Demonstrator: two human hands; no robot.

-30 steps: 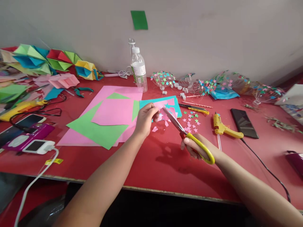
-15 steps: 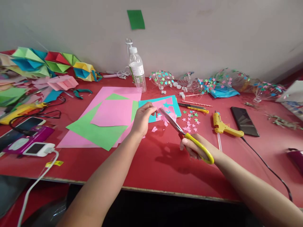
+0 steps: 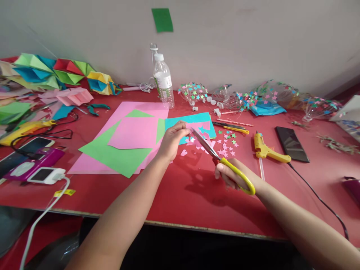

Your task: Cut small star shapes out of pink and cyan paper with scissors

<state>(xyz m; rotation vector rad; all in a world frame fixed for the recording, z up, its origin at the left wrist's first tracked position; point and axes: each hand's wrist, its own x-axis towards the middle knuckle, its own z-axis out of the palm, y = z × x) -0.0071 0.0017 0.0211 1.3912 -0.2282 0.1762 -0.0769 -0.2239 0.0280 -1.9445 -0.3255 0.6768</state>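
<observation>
Scissors [image 3: 226, 163] slant over the red table [image 3: 180, 198] in our head view. Our right hand [image 3: 228, 174] grips their handles; our left hand [image 3: 171, 138] pinches near the tips, on what we can't tell. They look light and stiff, with 2 sharp blades: best held by the handles.

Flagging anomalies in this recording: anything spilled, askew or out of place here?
The green square on the wall looks odd, alone and slightly tilted. Loose pink scraps near the scissors look like ordinary offcuts; nothing appears spilled.
</observation>
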